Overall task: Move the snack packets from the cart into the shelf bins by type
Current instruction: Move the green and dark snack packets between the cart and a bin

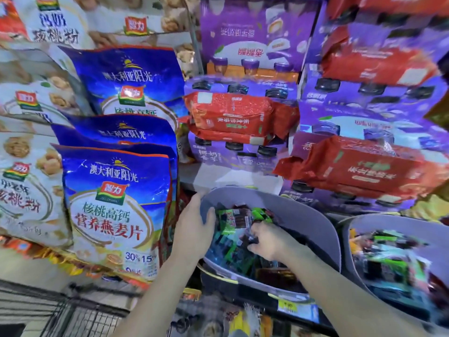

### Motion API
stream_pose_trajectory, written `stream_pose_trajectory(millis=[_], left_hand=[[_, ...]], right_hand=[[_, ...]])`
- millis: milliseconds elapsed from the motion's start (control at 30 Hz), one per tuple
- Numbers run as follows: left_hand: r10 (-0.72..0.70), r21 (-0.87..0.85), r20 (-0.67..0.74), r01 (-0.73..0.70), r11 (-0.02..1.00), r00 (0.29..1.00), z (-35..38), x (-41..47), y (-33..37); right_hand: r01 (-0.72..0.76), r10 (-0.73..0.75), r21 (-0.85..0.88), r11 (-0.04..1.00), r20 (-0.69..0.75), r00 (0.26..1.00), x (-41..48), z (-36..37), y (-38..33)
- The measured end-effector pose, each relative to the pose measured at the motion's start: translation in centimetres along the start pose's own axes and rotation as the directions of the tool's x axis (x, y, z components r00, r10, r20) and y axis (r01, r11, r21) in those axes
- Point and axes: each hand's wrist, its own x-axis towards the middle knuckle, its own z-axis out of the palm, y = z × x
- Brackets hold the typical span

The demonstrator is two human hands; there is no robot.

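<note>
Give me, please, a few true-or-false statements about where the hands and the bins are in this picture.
1. The left hand grips the rim of the left grey bin. True.
2. The right hand hangs outside that bin. False: it is inside the bin, with its fingers curled on the snack packets.
3. A second grey bin stands to the right and also holds packets. True.
4. The big bags beside the left hand are green. False: they are blue bags.
</note>
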Motion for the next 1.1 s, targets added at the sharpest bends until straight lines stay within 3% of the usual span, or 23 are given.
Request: stream_pose_trajectory(millis=[200,367,467,567,800,900,933,967,1033,1100], left_hand=[[-0.024,-0.058,-0.002,0.023,0.998,1.0,0.1,0.0,0.0],[-0.023,-0.068,0.008,0.024,0.997,1.0,0.0,-0.1,-0.1],[-0.004,-0.074,0.053,0.008,0.997,0.999,-0.3,0.1,0.1],[0.032,-0.079,0.057,-0.028,0.996,0.998,-0.8,-0.2,0.4],[0.266,-0.028,0.051,-0.265,0.964,0.963,-1.9,-0.9,1.5],[0.191,-0.116,-0.017,-0.191,0.975,0.981,-2.6,-0.6,1.1],[0.137,-0.175,-0.047,-0.143,0.974,0.989,-2.9,-0.5,0.8],[0.08,-0.227,-0.08,-0.097,0.969,0.994,-3.2,-0.5,0.5],[-0.015,-0.301,-0.122,-0.023,0.953,0.992,-3.7,-0.4,0.2],[-0.07,-0.367,-0.127,0.019,0.93,0.989,-4.0,-0.3,0.0]], right_hand=[[-0.002,0.006,0.062,0.998,-0.052,0.999,-0.1,-0.1,0.6],[0.056,-0.006,0.297,0.953,-0.168,0.986,-1.4,-1.7,1.4],[0.126,-0.026,0.586,0.8,-0.176,0.984,-2.9,-3.4,1.3],[0.196,-0.033,0.737,0.647,-0.229,0.973,-4.6,-5.1,0.4],[0.314,-0.1,0.879,0.358,-0.299,0.949,-5.2,-6.7,-3.0],[0.291,-0.043,0.938,0.189,-0.289,0.956,-3.9,-6.0,-3.2],[0.283,-0.018,0.934,0.217,-0.286,0.958,-3.3,-5.6,-3.0],[0.273,0.011,0.905,0.327,-0.292,0.956,-2.5,-5.1,-2.7],[0.237,0.029,0.731,0.64,-0.332,0.943,-1.1,-3.7,-2.2],[0.189,-0.016,0.469,0.862,-0.349,0.937,-0.1,-2.6,-2.4]])
